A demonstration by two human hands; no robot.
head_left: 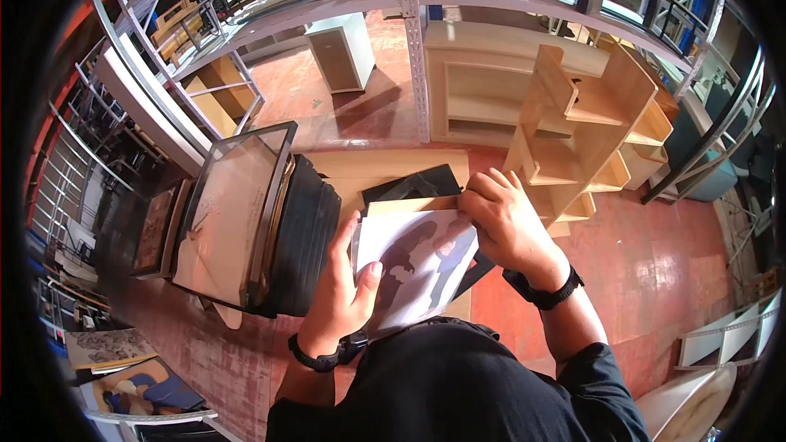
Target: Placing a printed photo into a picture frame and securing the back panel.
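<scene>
A white printed sheet (417,270) with dark figures lies over a tan board (405,206), held up in front of my chest. My left hand (344,295) grips the left edge, thumb on the sheet's face. The fingers of my right hand (499,213) are bent over the upper right corner of the board and sheet. Beyond them a black flat panel (409,182) lies on a large cardboard piece (336,162) on the floor.
Stacked framed pieces (229,213) and black panels (299,237) stand left. A wooden shelf unit (594,106) stands right, a white cabinet (340,49) behind. Metal racking (413,74) crosses the back. Pictures (139,385) lie lower left, white pieces (720,336) lower right on the red floor (647,262).
</scene>
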